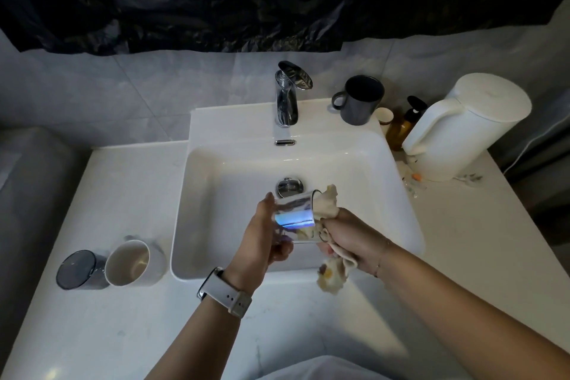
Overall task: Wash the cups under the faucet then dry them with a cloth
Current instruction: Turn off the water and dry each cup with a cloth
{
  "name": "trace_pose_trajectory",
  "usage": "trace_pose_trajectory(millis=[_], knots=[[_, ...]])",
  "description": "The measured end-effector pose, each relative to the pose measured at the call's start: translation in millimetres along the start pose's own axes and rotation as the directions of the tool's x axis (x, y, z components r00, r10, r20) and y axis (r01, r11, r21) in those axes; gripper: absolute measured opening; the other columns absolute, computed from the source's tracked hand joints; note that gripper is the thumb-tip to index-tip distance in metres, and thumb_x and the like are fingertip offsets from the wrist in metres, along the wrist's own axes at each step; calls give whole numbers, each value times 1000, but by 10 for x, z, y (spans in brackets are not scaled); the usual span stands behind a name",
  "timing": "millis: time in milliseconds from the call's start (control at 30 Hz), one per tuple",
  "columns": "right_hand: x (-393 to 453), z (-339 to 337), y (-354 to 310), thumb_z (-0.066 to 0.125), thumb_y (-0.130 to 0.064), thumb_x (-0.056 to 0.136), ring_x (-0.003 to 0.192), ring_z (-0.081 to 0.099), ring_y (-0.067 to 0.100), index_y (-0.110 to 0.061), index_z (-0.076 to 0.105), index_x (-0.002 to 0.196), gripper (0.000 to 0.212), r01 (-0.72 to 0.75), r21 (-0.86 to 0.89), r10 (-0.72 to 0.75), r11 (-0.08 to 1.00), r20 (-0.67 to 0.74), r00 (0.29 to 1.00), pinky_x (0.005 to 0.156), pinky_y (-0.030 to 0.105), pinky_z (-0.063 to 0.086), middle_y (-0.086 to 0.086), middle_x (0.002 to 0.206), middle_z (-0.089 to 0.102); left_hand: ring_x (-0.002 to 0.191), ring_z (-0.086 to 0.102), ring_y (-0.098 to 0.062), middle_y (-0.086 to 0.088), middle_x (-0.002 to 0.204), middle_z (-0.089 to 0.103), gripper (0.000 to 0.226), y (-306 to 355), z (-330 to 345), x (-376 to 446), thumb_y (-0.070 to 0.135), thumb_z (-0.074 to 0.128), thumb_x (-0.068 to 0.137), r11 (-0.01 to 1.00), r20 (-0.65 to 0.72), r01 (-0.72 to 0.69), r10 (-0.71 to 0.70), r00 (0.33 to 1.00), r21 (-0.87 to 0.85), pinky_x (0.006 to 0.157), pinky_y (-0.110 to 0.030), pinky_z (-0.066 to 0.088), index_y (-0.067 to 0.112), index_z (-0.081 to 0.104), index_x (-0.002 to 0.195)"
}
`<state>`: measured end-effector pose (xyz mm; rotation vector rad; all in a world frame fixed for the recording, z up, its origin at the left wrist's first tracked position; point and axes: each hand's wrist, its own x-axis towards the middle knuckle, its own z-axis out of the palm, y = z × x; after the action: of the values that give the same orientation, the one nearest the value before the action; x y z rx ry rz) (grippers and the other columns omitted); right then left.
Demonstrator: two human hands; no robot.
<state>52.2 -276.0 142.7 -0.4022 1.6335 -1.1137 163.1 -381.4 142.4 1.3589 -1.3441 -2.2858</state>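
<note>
Head view: the left hand [265,234] holds a clear iridescent cup [296,216] on its side over the front of the white sink [401,225]; its grip is clamped round the cup's base end, fingers curled under and thumb on top; a pale wristwatch [225,293] sits on that wrist. The right hand [348,241] has its grip closed on a cream cloth [327,203]; part of the cloth is pushed into the cup's open mouth, the rest hangs below the hand near the sink's front rim. The chrome faucet [287,95] stands at the back of the sink; no water stream can be made out. On the table [123,194] left of the sink, a white cup [132,262] stands just beside a dark cup [78,270]. A dark mug [361,100] stands on the sink's back right corner; beyond it, a white kettle [462,126], an amber pump bottle [404,125] and a small paper cup [384,116].
</note>
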Motion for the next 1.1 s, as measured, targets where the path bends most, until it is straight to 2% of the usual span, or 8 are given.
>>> trace_pose_trajectory(millis=[367,567,633,700,767,833,900,1100], knots=[[-231,-210,31,54,-35,94,56,40,21,-16,55,72,29,88,176,-80,980,-52,995,51,26,38,9,59,44,50,44,-18,-14,86,64,47,-86,174,-30,53,36,100,965,49,10,3,999,-262,48,-21,42,14,62,100],[-138,-298,177,50,-24,95,41,49,10,-5,55,94,20,41,455,1,890,-92,996,41,20,40,4,53,51,92,65,-20,-5,99,71,63,-314,159,-63,66,43,92,979,125,-187,176,976,85,81,-33,48,12,60,120],[-209,-434,76,45,-27,95,75,65,28,8,44,122,45,0,379,0,925,-1,1000,68,34,51,21,86,65,94,66,-15,-1,104,72,58,-314,72,-83,64,53,90,922,143,-307,280,949,237,83,-30,47,11,57,114],[-282,-438,149,17,-21,100,113,52,45,18,17,140,55,31,592,-241,805,280,929,98,47,39,36,123,49,95,68,-20,-5,100,71,49,-216,-2,-108,53,68,85,871,207,-376,323,923,317,79,-35,50,17,55,116],[-251,-525,254,25,-7,96,70,63,23,19,38,132,47,318,153,-335,936,97,937,65,25,52,20,77,61,96,69,-27,-4,92,68,62,-84,-24,-128,51,80,71,798,335,-408,274,901,443,84,-41,54,38,49,123],[-149,-581,183,36,0,91,42,43,10,22,48,118,38,96,94,-116,991,229,966,41,19,37,3,51,43,88,70,-15,13,90,66,72,-5,51,-169,58,82,62,591,389,-415,180,904,692,83,-31,55,50,42,121],[-161,-565,81,41,-1,91,38,43,9,21,54,108,31,18,31,-22,999,117,993,40,20,36,2,48,44,81,68,-5,26,87,64,66,13,191,-215,62,81,62,391,341,-410,236,910,824,78,-24,54,48,40,112],[-124,-406,-68,59,-21,91,53,57,12,-15,62,81,13,0,258,-19,966,71,997,59,27,45,-2,59,59,78,58,-4,11,94,66,60,-218,85,-199,59,81,57,583,115,-430,498,860,689,72,-24,48,32,51,101]])
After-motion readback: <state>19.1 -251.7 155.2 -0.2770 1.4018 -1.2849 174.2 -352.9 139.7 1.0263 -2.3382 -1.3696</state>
